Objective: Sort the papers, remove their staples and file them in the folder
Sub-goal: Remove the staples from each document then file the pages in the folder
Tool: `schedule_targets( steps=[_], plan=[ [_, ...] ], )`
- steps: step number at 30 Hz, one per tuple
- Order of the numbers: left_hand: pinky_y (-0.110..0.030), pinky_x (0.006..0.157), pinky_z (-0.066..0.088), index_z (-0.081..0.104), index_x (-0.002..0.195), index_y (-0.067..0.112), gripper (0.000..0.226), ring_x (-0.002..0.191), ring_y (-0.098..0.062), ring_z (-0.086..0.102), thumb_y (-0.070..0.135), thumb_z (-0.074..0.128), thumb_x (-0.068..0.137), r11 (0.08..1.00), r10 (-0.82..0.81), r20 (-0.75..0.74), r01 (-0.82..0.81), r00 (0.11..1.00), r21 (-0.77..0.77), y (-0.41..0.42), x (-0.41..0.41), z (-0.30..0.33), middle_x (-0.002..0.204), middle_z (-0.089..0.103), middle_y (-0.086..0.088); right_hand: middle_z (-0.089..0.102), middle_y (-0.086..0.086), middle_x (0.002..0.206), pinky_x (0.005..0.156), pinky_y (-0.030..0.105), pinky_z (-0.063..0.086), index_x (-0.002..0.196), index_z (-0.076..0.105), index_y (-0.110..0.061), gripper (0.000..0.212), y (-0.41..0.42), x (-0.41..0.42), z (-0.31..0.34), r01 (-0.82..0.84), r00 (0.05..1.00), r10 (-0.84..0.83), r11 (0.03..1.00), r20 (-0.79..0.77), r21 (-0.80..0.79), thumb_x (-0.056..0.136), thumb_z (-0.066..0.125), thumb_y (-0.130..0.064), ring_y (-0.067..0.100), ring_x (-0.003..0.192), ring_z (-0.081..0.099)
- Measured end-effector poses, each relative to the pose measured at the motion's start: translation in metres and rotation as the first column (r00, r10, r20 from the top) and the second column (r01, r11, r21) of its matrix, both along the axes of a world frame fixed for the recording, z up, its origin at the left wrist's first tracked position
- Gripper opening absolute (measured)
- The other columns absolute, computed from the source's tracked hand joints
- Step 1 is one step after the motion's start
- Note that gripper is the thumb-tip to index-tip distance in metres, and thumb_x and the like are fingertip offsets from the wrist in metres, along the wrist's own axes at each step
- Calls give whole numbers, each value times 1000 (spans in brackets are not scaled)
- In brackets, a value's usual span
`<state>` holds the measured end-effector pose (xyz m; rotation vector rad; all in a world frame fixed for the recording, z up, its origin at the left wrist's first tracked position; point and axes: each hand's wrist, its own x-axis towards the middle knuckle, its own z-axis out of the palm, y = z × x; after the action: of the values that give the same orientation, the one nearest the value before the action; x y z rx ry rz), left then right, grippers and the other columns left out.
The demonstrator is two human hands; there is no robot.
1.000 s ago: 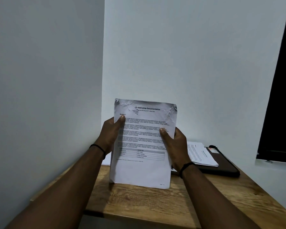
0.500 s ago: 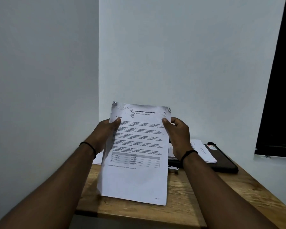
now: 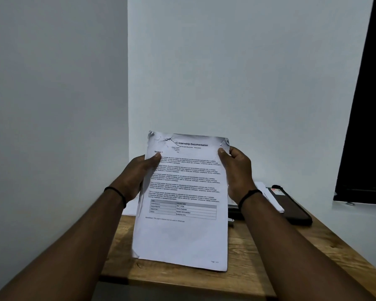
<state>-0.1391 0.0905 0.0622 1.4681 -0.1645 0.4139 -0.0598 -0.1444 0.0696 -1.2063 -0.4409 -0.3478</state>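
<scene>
**Printed sheaf held upright over the desk**

Below both my hands I see the wooden table (image 3: 258, 253); past my right wrist lies a dark folder (image 3: 295, 211) with loose white sheets (image 3: 271, 198) on it. Between my hands stands the stapled papers (image 3: 182, 235), raised above the tabletop, headed "Internship Documentation", with text blocks and a small table; the top corners are crumpled and torn, the lower half blank. My left hand (image 3: 137, 177) grips the left edge, thumb on the front; my right hand (image 3: 237, 172) pinches the upper right edge, thumb near the creased corner.
</scene>
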Motion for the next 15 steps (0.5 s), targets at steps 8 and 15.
schedule_targets(
  steps=[8, 15],
  plan=[
    [-45, 91, 56, 68, 112, 1, 42, 99, -37, 70, 34, 65, 87, 1000, 20, -10, -21, 1000, -16, 1, 1, -1, 110, 73, -19, 72, 8, 94, 84, 41, 55, 97, 72, -12, 13, 1, 1, -2, -8, 1000, 9, 1000, -28, 18, 98, 62, -20, 20, 83, 65],
    [-38, 83, 57, 71, 102, 6, 26, 88, -29, 73, 30, 61, 96, 988, 145, 34, -143, 989, -56, 1, 2, 2, 100, 76, -13, 77, 2, 99, 74, 27, 58, 106, 71, -12, 16, 2, -18, -27, -108, 993, 115, 976, 22, -191, 93, 70, -22, 15, 89, 73]
  ],
)
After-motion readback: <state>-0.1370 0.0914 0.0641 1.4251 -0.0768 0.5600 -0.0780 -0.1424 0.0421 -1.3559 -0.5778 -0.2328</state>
